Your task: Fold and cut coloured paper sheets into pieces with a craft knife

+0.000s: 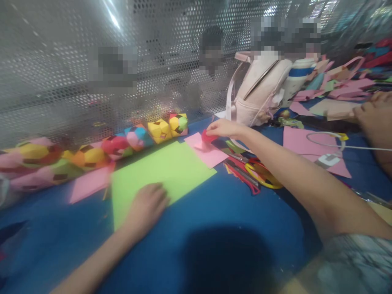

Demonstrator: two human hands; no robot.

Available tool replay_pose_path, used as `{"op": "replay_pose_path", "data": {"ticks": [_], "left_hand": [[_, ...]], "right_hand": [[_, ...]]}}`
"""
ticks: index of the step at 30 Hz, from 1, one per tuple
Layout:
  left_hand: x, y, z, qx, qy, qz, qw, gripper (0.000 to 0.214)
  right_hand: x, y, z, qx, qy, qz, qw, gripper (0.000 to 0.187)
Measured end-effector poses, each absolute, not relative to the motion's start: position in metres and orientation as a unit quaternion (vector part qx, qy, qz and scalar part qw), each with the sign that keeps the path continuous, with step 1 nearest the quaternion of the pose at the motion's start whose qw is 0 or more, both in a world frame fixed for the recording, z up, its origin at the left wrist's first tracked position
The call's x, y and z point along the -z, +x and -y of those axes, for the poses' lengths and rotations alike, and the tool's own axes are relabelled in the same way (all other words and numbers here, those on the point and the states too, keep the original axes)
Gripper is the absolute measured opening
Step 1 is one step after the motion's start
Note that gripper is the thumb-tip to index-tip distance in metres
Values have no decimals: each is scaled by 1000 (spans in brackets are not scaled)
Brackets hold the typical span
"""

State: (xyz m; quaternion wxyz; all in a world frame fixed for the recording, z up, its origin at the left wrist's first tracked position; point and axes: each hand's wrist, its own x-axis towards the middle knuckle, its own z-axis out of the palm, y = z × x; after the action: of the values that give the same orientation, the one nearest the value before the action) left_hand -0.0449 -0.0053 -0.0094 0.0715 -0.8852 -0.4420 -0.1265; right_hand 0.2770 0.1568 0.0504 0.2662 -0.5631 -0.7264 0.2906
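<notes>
My right hand (pixel 225 128) reaches far forward and pinches a small red paper piece (pixel 208 136). The red piece is just over a pink paper square (pixel 206 152), which lies by the far right corner of a large light-green sheet (pixel 147 171). My left hand (pixel 150 204) is over the near part of that green sheet, its fingers bent and smeared by motion; whether it presses on the paper I cannot tell. Under my right forearm lie scissors with yellow handles (pixel 263 176) and a red-handled tool (pixel 245 176).
Colourful folded paper balls (pixel 159 130) line the back left, before a perforated metal panel (pixel 171 49). A pale pink backpack (pixel 260 90) and a white bottle (pixel 298 77) stand at the back. A white cable (pixel 329 159) crosses pink paper (pixel 297 141). Another person's hand (pixel 376 114) is at right.
</notes>
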Motion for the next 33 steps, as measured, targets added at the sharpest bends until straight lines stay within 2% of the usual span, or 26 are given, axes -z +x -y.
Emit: {"op": "replay_pose_path", "data": {"ticks": [5,10,13,17,22,25,27,30,33], "left_hand": [[9,-44,5,133,-885,442,65,35],[10,-45,6,131,-878,455,71,35],[12,-47,6,129,-874,463,71,36],[13,-48,6,132,-871,468,73,40],[13,-48,8,139,-874,457,85,49],[15,-49,8,142,-872,460,84,53],[17,-50,7,142,-867,471,81,53],[19,-50,6,137,-865,477,77,53],[19,-48,7,132,-864,480,76,51]], "right_hand": [[-51,277,-146,-285,-562,736,249,18],[-56,276,-131,-278,-539,778,166,15],[-56,275,-128,-224,-544,794,152,15],[-54,264,-118,-138,-543,812,163,24],[-40,229,-66,-105,-425,892,116,15],[-25,212,-36,-72,-355,927,100,32],[-15,207,-30,16,-305,948,93,41],[-5,205,-34,111,-263,956,69,43],[-2,205,-43,122,-251,959,52,39]]}}
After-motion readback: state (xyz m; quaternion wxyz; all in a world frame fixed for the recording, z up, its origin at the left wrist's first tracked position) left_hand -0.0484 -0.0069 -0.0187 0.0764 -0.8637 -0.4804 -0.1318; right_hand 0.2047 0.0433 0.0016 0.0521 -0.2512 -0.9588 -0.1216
